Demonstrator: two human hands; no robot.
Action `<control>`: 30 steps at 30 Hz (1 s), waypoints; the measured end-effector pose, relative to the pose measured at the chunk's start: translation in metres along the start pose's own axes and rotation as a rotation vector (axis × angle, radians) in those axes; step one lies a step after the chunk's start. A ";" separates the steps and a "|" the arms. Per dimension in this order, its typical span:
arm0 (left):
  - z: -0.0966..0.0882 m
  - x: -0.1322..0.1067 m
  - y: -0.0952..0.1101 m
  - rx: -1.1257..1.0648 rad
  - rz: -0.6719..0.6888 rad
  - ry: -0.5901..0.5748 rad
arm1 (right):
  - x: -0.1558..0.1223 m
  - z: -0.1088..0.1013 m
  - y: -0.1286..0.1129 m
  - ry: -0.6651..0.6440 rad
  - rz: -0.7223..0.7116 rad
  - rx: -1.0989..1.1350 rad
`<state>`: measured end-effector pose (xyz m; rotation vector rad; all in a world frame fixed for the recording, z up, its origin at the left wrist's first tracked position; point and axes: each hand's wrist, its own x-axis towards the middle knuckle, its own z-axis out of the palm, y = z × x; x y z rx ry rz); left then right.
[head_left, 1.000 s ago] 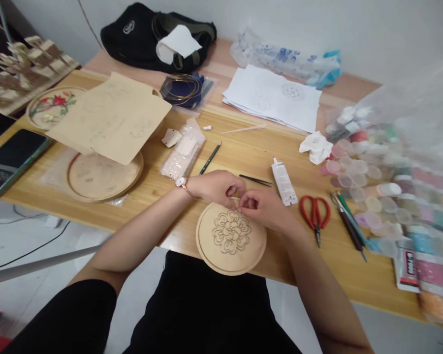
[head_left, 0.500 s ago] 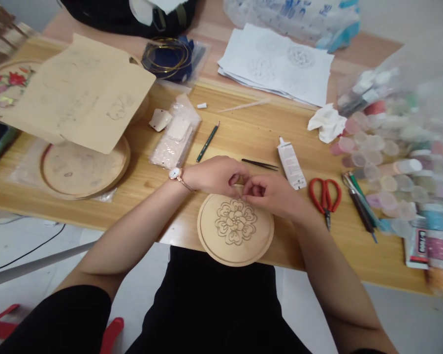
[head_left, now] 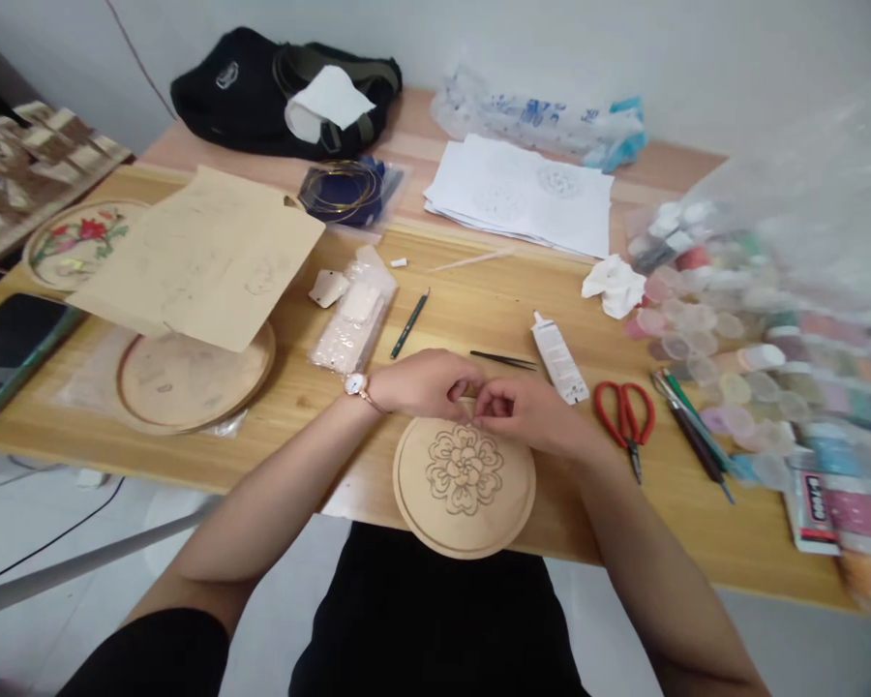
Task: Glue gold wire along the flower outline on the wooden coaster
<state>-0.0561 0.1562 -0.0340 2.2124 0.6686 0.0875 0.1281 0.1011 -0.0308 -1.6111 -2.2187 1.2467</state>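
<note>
A round wooden disc (head_left: pixel 465 484) with a flower outline on it lies at the table's near edge, right in front of me. My left hand (head_left: pixel 422 383) and my right hand (head_left: pixel 526 411) meet over the disc's far rim, fingers curled and pinched together. Something small sits between the fingertips, too small to name. A watch is on my left wrist. Black tweezers (head_left: pixel 504 360) and a white glue tube (head_left: pixel 557 358) lie just beyond my hands. Red-handled scissors (head_left: pixel 624 414) lie to the right of my right hand.
A green pencil (head_left: pixel 410 324) and a plastic packet (head_left: pixel 354 312) lie behind my left hand. Left are a larger wooden disc (head_left: pixel 189 382), a thin wood sheet (head_left: pixel 199 257) and a painted flower disc (head_left: pixel 76 240). Small pots in a clear bag (head_left: pixel 740 319) crowd the right. White papers (head_left: pixel 523 194) and a black bag (head_left: pixel 276 92) sit at the back.
My hands stay pinched together over the disc's far rim. Only the camera has tilted down and back up, shifting the whole scene.
</note>
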 end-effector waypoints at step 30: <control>0.000 0.000 0.006 -0.028 -0.069 -0.038 | -0.005 -0.001 -0.008 0.038 0.023 -0.048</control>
